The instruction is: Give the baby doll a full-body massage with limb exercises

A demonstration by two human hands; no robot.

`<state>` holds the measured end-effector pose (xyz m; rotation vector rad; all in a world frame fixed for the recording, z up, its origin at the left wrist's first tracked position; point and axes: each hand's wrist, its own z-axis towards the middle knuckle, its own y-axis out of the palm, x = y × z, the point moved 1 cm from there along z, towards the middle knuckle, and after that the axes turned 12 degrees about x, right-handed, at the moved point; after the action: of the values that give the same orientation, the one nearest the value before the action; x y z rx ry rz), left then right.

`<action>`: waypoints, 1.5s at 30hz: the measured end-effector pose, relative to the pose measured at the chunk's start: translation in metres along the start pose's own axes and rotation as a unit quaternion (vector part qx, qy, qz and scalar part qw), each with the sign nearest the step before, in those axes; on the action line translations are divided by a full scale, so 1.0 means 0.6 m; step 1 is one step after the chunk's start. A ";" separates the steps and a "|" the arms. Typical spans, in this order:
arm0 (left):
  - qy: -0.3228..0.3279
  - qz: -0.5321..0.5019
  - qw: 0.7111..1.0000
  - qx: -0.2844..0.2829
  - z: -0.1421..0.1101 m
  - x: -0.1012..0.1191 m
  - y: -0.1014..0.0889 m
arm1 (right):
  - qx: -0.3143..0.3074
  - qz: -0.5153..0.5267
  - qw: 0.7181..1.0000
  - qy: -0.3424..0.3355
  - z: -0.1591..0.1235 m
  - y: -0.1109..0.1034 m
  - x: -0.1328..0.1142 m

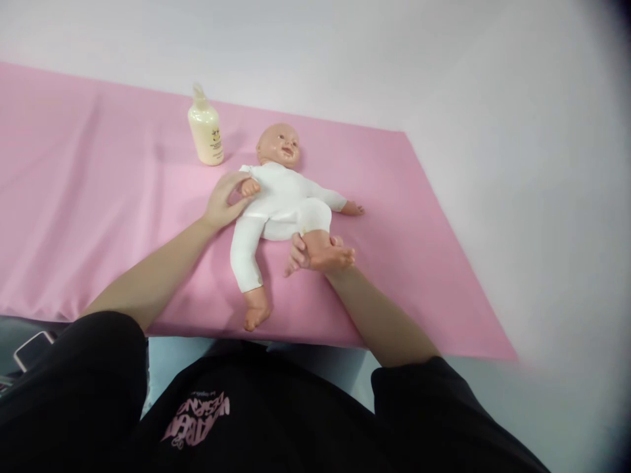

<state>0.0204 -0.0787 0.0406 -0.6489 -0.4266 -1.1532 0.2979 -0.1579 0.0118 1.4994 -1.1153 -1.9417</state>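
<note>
A baby doll (280, 197) in a white bodysuit lies on its back on a pink cloth (98, 197), head toward the far side. My left hand (224, 200) rests against the doll's near arm and side, fingers curled around its small hand. My right hand (308, 253) grips the doll's bent leg at the foot and ankle, the white trouser leg pushed up to the knee. The doll's other leg stretches straight toward me, its bare foot (256, 315) near the cloth's front edge.
A cream lotion bottle (206, 131) with a pump top stands upright just beyond the doll's head, to the left. A phone (32, 348) lies at the lower left edge. The pink cloth ends on a white surface (517, 197) to the right.
</note>
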 end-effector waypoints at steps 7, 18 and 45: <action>-0.046 -0.017 0.997 -0.061 0.014 0.030 0.003 | 0.268 -0.037 0.958 -0.091 0.002 0.035 -0.019; 0.000 0.022 0.997 -0.077 0.010 0.019 0.003 | 0.301 -0.058 0.948 -0.088 0.004 0.031 -0.016; -0.366 -0.174 0.869 0.283 0.019 -0.071 -0.027 | 0.111 -0.261 0.954 0.094 -0.009 0.073 -0.002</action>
<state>-0.0097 -0.0455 0.0266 -0.4716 -1.5240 -1.0041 0.2977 -0.1840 0.0476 2.2334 -0.9417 -1.9805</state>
